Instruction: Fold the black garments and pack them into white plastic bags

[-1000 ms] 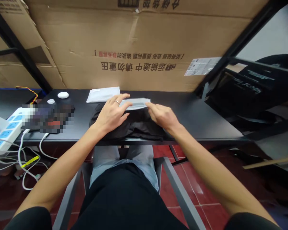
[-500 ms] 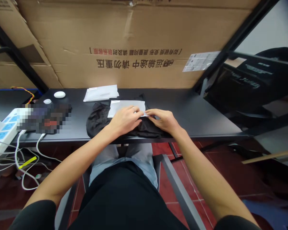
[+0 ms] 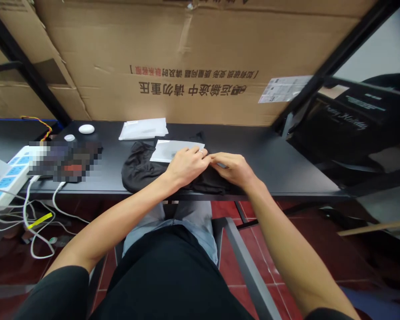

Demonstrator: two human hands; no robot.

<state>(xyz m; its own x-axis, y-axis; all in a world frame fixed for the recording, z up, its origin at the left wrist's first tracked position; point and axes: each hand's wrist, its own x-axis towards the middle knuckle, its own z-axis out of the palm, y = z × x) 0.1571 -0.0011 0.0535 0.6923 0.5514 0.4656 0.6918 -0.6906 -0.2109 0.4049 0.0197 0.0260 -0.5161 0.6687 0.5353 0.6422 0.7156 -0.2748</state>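
A flat white translucent packet [image 3: 163, 151] lies on a crumpled black cloth [image 3: 138, 171] at the front of the desk. My left hand [image 3: 188, 165] rests over the packet's right part, its fingers bent and pressed together at that end. Fingertip to fingertip with it, my right hand [image 3: 233, 169] pinches at the packet's right end. A small pale bit shows beneath the right fingers. The fingertips hide most of the held edge. Behind, another white packet or small stack [image 3: 143, 129] lies on the desk.
A large cardboard box [image 3: 200, 44] stands along the back of the black desk [image 3: 286, 169]. At left are a white power strip [image 3: 10, 178] with cables, a blurred-out object [image 3: 76, 162], a white oval case [image 3: 86, 129] and a small white round thing [image 3: 70, 138]. A black bag [image 3: 350, 115] is at right.
Both hands have shifted slightly right. My left fingers now cover more of the packet's right end and meet the right fingertips. The view has moved a little.
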